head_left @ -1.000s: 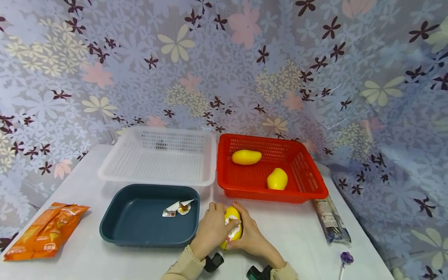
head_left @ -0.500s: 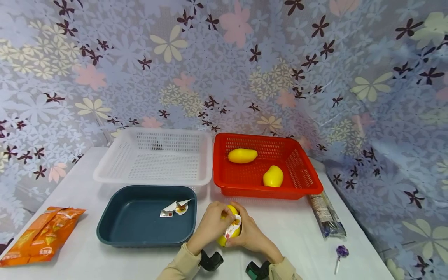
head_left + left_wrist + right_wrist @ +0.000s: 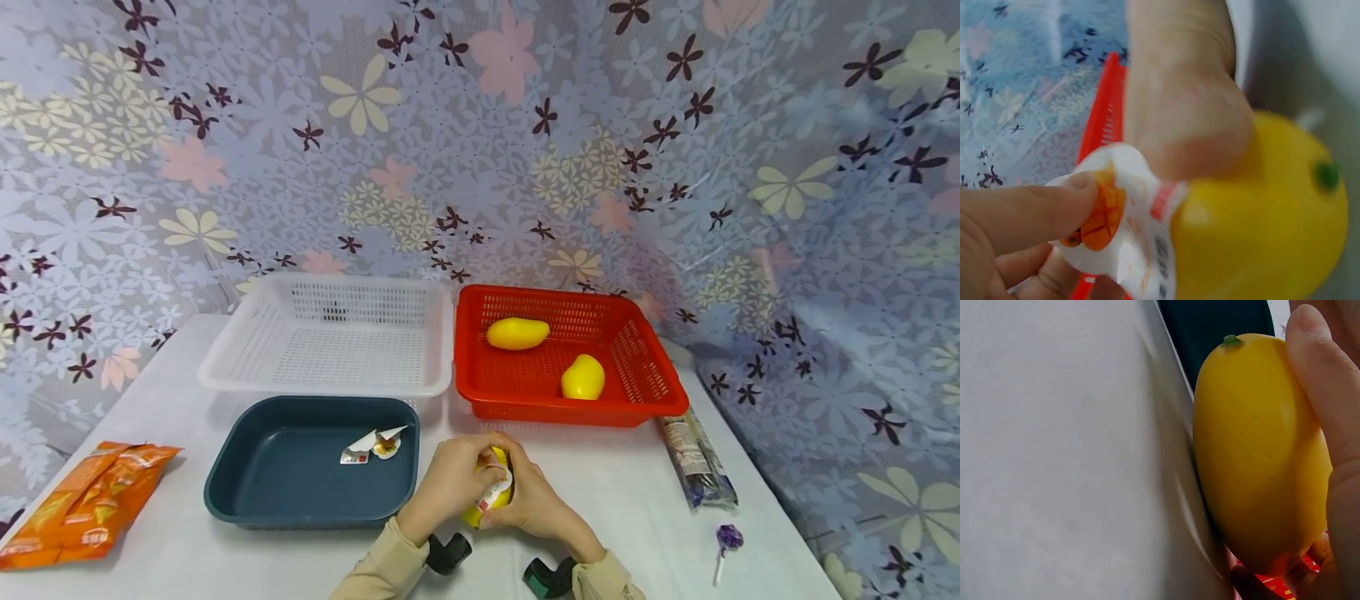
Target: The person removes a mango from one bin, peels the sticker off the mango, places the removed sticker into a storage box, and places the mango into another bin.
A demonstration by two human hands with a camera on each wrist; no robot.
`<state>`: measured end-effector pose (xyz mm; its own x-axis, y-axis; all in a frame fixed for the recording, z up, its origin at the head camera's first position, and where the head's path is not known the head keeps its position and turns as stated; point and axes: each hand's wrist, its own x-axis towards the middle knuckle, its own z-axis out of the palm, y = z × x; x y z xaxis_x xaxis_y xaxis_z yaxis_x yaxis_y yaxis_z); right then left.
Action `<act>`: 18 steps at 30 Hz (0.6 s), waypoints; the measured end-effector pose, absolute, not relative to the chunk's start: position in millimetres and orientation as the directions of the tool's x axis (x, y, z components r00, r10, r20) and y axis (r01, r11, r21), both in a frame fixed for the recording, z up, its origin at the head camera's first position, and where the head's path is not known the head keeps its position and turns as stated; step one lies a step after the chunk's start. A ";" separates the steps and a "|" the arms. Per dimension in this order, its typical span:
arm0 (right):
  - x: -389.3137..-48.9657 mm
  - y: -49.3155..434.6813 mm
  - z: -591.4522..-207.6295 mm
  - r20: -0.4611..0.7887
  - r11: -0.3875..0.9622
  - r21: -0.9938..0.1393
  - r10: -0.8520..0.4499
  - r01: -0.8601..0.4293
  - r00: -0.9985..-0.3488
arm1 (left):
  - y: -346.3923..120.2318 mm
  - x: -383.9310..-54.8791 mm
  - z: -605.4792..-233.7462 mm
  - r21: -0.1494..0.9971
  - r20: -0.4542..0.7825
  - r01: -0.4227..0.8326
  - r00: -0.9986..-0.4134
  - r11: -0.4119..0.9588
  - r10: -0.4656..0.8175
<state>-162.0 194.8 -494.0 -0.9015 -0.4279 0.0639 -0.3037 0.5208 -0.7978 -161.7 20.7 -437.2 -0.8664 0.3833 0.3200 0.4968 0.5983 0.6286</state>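
Just right of the dark blue tray, my right hand (image 3: 532, 498) grips a yellow mango (image 3: 1257, 450) with a glossy skin and a small green stem nub, its thumb along one side. My left hand (image 3: 448, 477) pinches the edge of a white sticker (image 3: 1138, 219) printed with a mango picture. In the left wrist view the pinched end stands away from the yellow skin, while the other end meets the mango. Fingers of both hands cover much of the mango in the head view.
Two mangoes lie in a red basket (image 3: 480, 408). A white basket (image 3: 337, 387) stands beside it. Crumpled stickers (image 3: 384, 443) lie in the dark blue tray (image 3: 225, 492). An orange snack bag (image 3: 90, 504) is at left; a clear package (image 3: 696, 462) and a purple lollipop (image 3: 727, 537) are at right.
My left fingers have taken hold of the sticker's edge and lifted it off the mango. My right hand keeps its grip. The head view has shifted slightly, so everything appears farther left.
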 end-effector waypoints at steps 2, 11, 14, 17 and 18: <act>-161.7 194.5 -493.8 0.059 0.523 -0.797 -0.429 -0.302 -0.901 | 21.1 -160.3 -436.0 0.536 0.363 0.530 -0.847 0.657 0.387; -161.2 193.1 -490.4 0.001 0.548 -0.802 -0.396 -0.238 -0.918 | 11.0 -151.9 -415.2 0.329 0.427 0.580 -0.795 0.745 0.430; -160.7 192.3 -490.0 -0.010 0.552 -0.801 -0.397 -0.230 -0.918 | 8.2 -148.5 -410.7 0.348 0.410 0.548 -0.819 0.761 0.402; -160.8 191.4 -489.5 -0.012 0.553 -0.801 -0.399 -0.231 -0.917 | 7.2 -146.5 -410.5 0.378 0.399 0.513 -0.841 0.771 0.364; -161.0 191.1 -489.2 -0.009 0.553 -0.800 -0.401 -0.234 -0.916 | 7.1 -146.0 -410.5 0.389 0.398 0.502 -0.848 0.772 0.350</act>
